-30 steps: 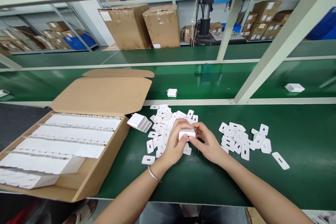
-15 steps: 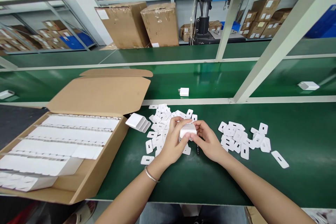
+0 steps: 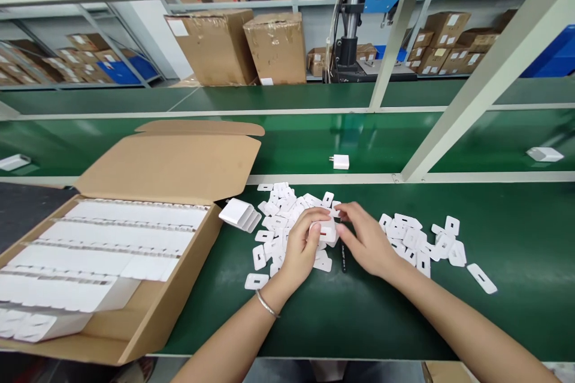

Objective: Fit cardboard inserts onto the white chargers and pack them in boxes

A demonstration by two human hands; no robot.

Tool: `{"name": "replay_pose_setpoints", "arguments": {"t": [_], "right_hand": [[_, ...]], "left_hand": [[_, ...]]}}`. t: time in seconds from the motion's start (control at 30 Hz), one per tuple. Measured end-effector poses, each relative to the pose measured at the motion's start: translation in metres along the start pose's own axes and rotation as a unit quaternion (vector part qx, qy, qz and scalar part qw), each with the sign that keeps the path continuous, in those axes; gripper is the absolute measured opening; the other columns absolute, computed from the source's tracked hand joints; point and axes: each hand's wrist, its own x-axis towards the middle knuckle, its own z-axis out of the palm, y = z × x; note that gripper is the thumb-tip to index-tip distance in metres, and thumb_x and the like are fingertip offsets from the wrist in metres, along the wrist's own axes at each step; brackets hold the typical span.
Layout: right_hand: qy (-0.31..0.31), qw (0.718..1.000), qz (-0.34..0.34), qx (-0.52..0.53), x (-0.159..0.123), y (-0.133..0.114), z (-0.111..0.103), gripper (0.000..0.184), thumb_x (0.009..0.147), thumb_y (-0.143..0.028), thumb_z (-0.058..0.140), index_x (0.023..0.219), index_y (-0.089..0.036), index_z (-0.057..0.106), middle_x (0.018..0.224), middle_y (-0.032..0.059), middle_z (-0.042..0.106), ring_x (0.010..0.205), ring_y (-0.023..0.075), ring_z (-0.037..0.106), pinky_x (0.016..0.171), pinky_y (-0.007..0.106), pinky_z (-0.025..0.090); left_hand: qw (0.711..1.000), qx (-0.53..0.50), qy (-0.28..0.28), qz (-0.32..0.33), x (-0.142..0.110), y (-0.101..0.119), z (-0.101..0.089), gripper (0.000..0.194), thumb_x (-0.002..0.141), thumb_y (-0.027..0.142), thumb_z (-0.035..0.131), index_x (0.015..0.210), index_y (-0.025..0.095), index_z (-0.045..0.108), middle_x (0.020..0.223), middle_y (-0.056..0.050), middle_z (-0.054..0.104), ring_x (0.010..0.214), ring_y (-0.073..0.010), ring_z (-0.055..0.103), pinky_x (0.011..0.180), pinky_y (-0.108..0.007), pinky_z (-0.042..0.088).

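At the near middle of the green bench (image 3: pixel 516 251), seen from the head camera, the left hand (image 3: pixel 302 245) is curled around a small white charger block (image 3: pixel 324 231), gripping it with fingers over the top and the thumb on the near face, so that one end of the block stays bare toward the right. The right hand (image 3: pixel 366 238) rests just beside that bare end with its fingers loosely spread and the fingertips touching or almost touching the block; it grips nothing that I can make out. Held this way, low over the bench, the block sits steady between both hands, right above the parts it lies among.

Under and to the left of the hands lies a loose heap of flat white slotted tabs (image 3: pixel 278 215), and a second heap (image 3: pixel 417 239) lies to the right, both within easy reach. A thin dark pen-like thing (image 3: pixel 344 258) lies on the mat between the hands (too small to tell more).

At the near left an open cardboard carton (image 3: pixel 179 239) stands with its lid folded back toward the far side; inside are rows of flat white sleeves (image 3: pixel 121 233) packed on edge, with some folded white sleeves (image 3: pixel 240 214) lying just outside its right wall.

Farther off, on the green conveyor belt (image 3: pixel 291 143), one white charger (image 3: pixel 341 161) lies alone, with another (image 3: pixel 544 154) at the far right.
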Motion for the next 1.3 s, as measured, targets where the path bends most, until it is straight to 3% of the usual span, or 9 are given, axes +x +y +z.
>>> {"name": "replay_pose_setpoints", "arguments": {"t": [0.17, 0.27, 0.43, 0.63, 0.83, 0.9, 1.03, 1.13, 1.3], "right_hand": [[0.057, 0.973, 0.018, -0.223, 0.08, 0.068, -0.02, 0.05, 0.097, -0.031, 0.054, 0.143, -0.012, 0.054, 0.145, 0.0225, 0.056, 0.13, 0.0394, 0.057, 0.11, 0.056, 0.048], [-0.006, 0.96, 0.086, -0.265, 0.129, 0.116, -0.032, 0.072, 0.087, -0.029, 0.063, 0.155, -0.014, 0.046, 0.159, 0.0194, 0.048, 0.142, 0.0392, 0.047, 0.113, 0.053, 0.046], [0.01, 0.95, 0.125, -0.285, 0.158, 0.144, -0.046, 0.046, 0.086, -0.031, 0.065, 0.13, -0.016, 0.068, 0.13, 0.0204, 0.069, 0.126, 0.0428, 0.055, 0.102, 0.055, 0.048], [0.005, 0.956, 0.104, -0.273, 0.117, 0.127, -0.044, 0.044, 0.088, -0.043, 0.067, 0.125, -0.019, 0.07, 0.118, 0.0148, 0.072, 0.111, 0.0369, 0.062, 0.094, 0.05, 0.05], [0.092, 0.953, 0.035, -0.288, 0.055, 0.079, -0.021, 0.041, 0.095, -0.031, 0.058, 0.131, -0.013, 0.065, 0.138, 0.0246, 0.062, 0.131, 0.0449, 0.053, 0.11, 0.063, 0.041], [0.108, 0.975, 0.033, -0.189, 0.036, 0.05, -0.01, 0.039, 0.101, -0.04, 0.054, 0.131, -0.017, 0.064, 0.132, 0.021, 0.064, 0.123, 0.0395, 0.06, 0.104, 0.057, 0.049], [0.021, 0.997, 0.044, 0.066, 0.007, -0.003, 0.012, 0.033, 0.107, -0.048, 0.046, 0.123, -0.026, 0.065, 0.119, 0.0097, 0.068, 0.108, 0.0258, 0.067, 0.096, 0.043, 0.056], [0.009, 0.986, 0.054, 0.155, -0.005, -0.017, 0.021, 0.032, 0.102, -0.05, 0.058, 0.124, -0.027, 0.064, 0.121, 0.0083, 0.068, 0.109, 0.0249, 0.066, 0.1, 0.044, 0.054], [-0.002, 0.922, 0.117, 0.368, -0.009, -0.003, 0.03, 0.046, 0.09, -0.06, 0.074, 0.119, -0.026, 0.064, 0.116, 0.0078, 0.071, 0.106, 0.0249, 0.068, 0.096, 0.043, 0.057]], "left_hand": [[0.998, -0.031, 0.014, -0.045, -0.004, -0.002, 0.005, 0.036, 0.11, 0.04, 0.044, 0.103, 0.021, 0.074, 0.114, -0.01, 0.071, 0.111, -0.0233, 0.068, 0.088, -0.035, 0.061], [0.994, -0.056, -0.015, -0.095, -0.009, -0.004, 0.01, 0.038, 0.109, 0.045, 0.046, 0.103, 0.021, 0.075, 0.115, -0.012, 0.07, 0.103, -0.0227, 0.07, 0.059, -0.023, 0.059], [0.988, -0.075, -0.021, -0.132, -0.009, -0.007, 0.014, 0.043, 0.106, 0.052, 0.049, 0.101, 0.02, 0.076, 0.113, -0.012, 0.07, 0.097, -0.0217, 0.069, 0.053, -0.02, 0.057], [0.974, -0.117, 0.019, -0.193, -0.006, -0.006, 0.016, 0.051, 0.106, 0.06, 0.044, 0.1, 0.018, 0.073, 0.104, -0.008, 0.07, 0.054, -0.0063, 0.057, 0.046, -0.018, 0.044], [0.978, -0.12, 0.017, -0.171, -0.008, -0.008, 0.019, 0.048, 0.108, 0.056, 0.043, 0.101, 0.018, 0.071, 0.108, -0.007, 0.068, 0.056, -0.0064, 0.054, 0.05, -0.021, 0.044], [0.982, -0.114, 0.022, -0.147, -0.008, -0.01, 0.019, 0.044, 0.109, 0.053, 0.043, 0.104, 0.019, 0.071, 0.113, -0.008, 0.067, 0.063, -0.0089, 0.056, 0.052, -0.022, 0.046], [0.992, -0.076, 0.054, -0.087, -0.009, -0.011, 0.017, 0.038, 0.111, 0.046, 0.041, 0.108, 0.022, 0.07, 0.116, -0.009, 0.066, 0.096, -0.0186, 0.066, 0.072, -0.027, 0.056], [0.996, -0.048, 0.071, -0.027, -0.01, -0.008, 0.015, 0.034, 0.111, 0.041, 0.041, 0.108, 0.023, 0.069, 0.116, -0.009, 0.066, 0.115, -0.0222, 0.064, 0.095, -0.036, 0.056], [0.998, 0.003, 0.058, 0.025, -0.012, -0.007, 0.014, 0.035, 0.111, 0.041, 0.04, 0.109, 0.024, 0.07, 0.119, -0.01, 0.064, 0.118, -0.0241, 0.063, 0.102, -0.043, 0.054]]}}
